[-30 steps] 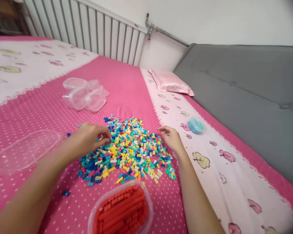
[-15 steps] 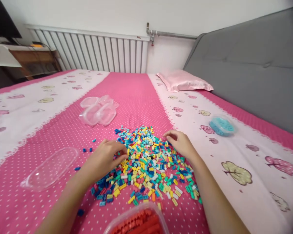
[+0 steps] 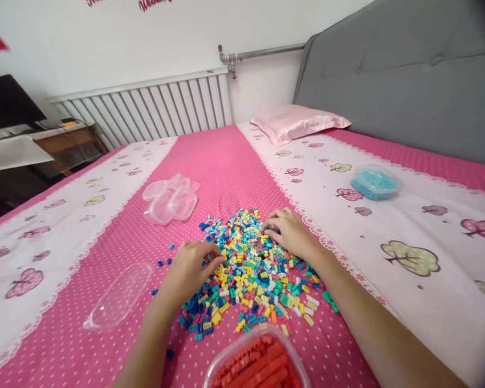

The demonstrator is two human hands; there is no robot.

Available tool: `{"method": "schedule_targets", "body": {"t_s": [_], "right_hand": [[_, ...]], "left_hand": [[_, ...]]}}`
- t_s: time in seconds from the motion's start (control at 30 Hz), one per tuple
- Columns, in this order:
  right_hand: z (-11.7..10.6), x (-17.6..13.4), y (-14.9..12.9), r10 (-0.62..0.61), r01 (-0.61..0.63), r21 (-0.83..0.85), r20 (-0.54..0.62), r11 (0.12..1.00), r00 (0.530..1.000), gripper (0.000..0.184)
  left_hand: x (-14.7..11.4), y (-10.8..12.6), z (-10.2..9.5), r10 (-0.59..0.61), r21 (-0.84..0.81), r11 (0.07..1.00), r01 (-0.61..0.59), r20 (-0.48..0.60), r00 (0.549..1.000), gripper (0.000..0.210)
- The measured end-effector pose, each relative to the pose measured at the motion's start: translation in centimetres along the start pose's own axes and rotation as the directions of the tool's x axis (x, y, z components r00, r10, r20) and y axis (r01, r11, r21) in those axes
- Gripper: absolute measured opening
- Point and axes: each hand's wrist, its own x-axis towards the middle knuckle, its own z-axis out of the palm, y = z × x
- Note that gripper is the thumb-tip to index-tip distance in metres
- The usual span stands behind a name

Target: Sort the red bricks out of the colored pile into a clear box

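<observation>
Left hand, right hand at multicoloured brick pile; red pieces in tub.

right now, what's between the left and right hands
In the head view, part of the pile of coloured bricks lies between the left hand and right hand.

We have bricks on the bed, a tub before them, a lid to their left, boxes behind, another tub right, a pillow farther back.
</observation>
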Motion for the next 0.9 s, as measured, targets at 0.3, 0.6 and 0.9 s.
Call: {"method": "schedule_targets", "body": {"t_s": [0.3,0.6,0.9], "right_hand": [[0.2,-0.2,-1.2,-0.046,0.048,-0.096,0.020,0.994,0.999,0.016],[0.2,-0.1,-0.9,-0.056,0.060,-0.097,0.036,0.993,0.998,0.004],[0.0,0.0,-1.0,-0.008,0.007,0.110,0.010,0.994,1.000,0.012]], "left_hand": [[0.0,0.1,0.1,0.004,0.008,1.000,-0.004,0.012,1.000,0.021],[0.2,0.0,0.2,0.028,0.004,1.000,-0.028,0.019,0.999,0.022],[0.0,0.2,0.4,0.056,-0.108,0.992,-0.065,-0.080,0.995,0.011]]}}
